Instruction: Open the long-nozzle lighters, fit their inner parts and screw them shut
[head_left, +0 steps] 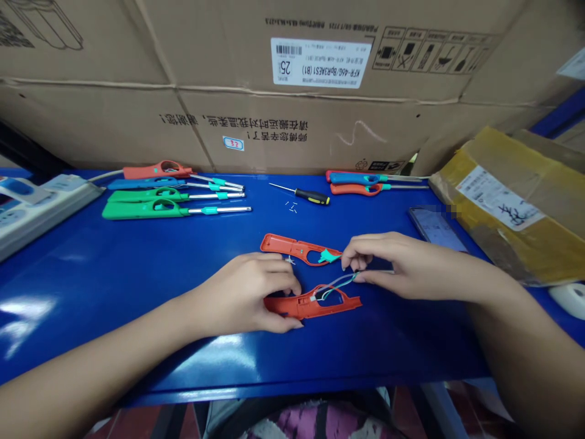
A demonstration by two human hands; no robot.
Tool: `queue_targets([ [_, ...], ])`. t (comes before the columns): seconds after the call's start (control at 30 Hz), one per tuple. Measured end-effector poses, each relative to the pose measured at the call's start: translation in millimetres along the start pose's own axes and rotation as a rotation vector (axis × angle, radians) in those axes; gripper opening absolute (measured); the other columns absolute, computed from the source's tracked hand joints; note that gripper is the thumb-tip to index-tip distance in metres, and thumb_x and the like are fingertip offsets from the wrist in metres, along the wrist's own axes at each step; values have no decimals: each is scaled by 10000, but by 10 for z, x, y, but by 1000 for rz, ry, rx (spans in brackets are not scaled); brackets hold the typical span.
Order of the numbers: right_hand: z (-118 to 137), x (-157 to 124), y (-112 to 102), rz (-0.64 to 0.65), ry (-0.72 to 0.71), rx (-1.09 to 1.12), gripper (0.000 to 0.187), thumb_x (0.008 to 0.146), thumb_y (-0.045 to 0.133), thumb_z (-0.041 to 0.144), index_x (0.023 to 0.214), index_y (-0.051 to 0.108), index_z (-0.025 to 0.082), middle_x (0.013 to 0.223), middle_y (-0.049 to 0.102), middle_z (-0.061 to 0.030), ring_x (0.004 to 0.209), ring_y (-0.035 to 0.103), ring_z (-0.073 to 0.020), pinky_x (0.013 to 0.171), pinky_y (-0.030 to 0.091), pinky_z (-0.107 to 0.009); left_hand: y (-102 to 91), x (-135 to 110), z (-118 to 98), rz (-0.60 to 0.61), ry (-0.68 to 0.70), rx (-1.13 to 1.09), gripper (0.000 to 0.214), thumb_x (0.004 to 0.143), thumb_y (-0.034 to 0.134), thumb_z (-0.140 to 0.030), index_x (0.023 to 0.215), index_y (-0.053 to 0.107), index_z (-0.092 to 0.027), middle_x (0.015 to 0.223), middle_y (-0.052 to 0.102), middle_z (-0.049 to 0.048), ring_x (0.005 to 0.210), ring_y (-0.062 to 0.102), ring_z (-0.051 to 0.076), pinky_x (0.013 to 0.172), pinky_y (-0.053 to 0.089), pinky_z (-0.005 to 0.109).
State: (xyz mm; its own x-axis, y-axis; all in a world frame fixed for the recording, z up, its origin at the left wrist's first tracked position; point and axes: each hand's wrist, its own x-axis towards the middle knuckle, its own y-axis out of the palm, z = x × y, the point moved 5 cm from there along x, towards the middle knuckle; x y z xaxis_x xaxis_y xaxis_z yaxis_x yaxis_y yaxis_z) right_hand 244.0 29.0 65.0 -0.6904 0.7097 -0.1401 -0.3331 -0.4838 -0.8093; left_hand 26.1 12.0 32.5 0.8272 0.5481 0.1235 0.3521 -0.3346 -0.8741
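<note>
My left hand [256, 289] is closed round the handle end of an orange lighter shell half [315, 306], which lies hollow side up on the blue table. Thin wires [338, 282], one whitish and one green, run from inside this shell up to my right hand [388, 262]. The thumb and fingers of that hand pinch the wires beyond the shell's tip. Just behind lies the other orange shell half [287, 245], with a green trigger piece [328, 256] at its narrow end. A small whitish part [289, 260] shows beside my left fingers.
Several assembled long-nosed lighters [146, 208] lie at the back left, near a white power strip [41, 207]. More lighters [356, 189] are at the back right. A screwdriver [311, 196] and tiny pins [291, 207] sit between. A phone [436, 228] and cardboard box [512, 201] stand right.
</note>
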Motion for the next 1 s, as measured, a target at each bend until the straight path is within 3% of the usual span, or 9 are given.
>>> queue_targets([
  [0.23, 24, -19, -130, -192, -85, -25, 46, 918, 616, 236, 930, 656, 217, 956, 698, -38, 856, 637, -163, 777, 500, -293, 10, -8, -12, -13, 44, -5, 270, 819, 791, -422, 945, 680, -210, 909, 708, -5, 818, 657, 168, 778, 484, 295],
  [0.5, -56, 33, 44, 46, -46, -48, 124, 894, 585, 138, 920, 670, 223, 949, 689, -13, 861, 630, -152, 757, 481, -290, -43, -18, -3, -51, 51, -9, 323, 826, 768, -496, 961, 715, -206, 897, 726, 17, 836, 674, 196, 789, 504, 332],
  [0.63, -125, 41, 69, 28, -16, -77, 125, 871, 601, 134, 920, 671, 226, 938, 692, -11, 835, 623, -153, 729, 469, -288, -172, -7, 76, -178, 17, -11, 192, 934, 668, -362, 1009, 723, -195, 962, 729, 42, 903, 656, 191, 847, 506, 335],
  [0.73, -131, 44, 80, 21, -8, -60, 84, 888, 657, 242, 968, 678, 233, 969, 694, -13, 855, 631, -159, 752, 478, -294, -284, -3, 201, -272, -57, 73, 185, 959, 596, -267, 1079, 719, -199, 1027, 703, 60, 954, 623, 204, 881, 497, 356],
  [0.83, -97, 76, 64, -105, -10, -69, 150, 918, 658, 358, 998, 673, 232, 989, 675, -22, 867, 623, -165, 773, 484, -306, -332, -2, 334, -284, -128, 123, 203, 956, 580, -270, 1085, 717, -193, 1071, 677, 74, 1002, 613, 220, 923, 495, 377],
  [0.9, -78, 113, 67, -211, -2, -121, 165, 941, 634, 353, 1042, 661, 225, 1029, 656, -36, 888, 617, -172, 785, 488, -315, -324, 1, 403, -265, -154, 107, 213, 962, 575, -286, 1087, 715, -187, 1084, 676, 78, 1024, 618, 222, 943, 499, 380],
  [1.0, -70, 179, 125, -263, 4, -255, 153, 964, 603, 316, 1050, 667, 208, 1073, 638, -63, 923, 626, -196, 809, 492, -340, -289, 5, 473, -241, -187, 45, 224, 965, 579, -317, 1078, 722, -187, 1077, 686, 77, 1012, 638, 217, 928, 514, 370],
])
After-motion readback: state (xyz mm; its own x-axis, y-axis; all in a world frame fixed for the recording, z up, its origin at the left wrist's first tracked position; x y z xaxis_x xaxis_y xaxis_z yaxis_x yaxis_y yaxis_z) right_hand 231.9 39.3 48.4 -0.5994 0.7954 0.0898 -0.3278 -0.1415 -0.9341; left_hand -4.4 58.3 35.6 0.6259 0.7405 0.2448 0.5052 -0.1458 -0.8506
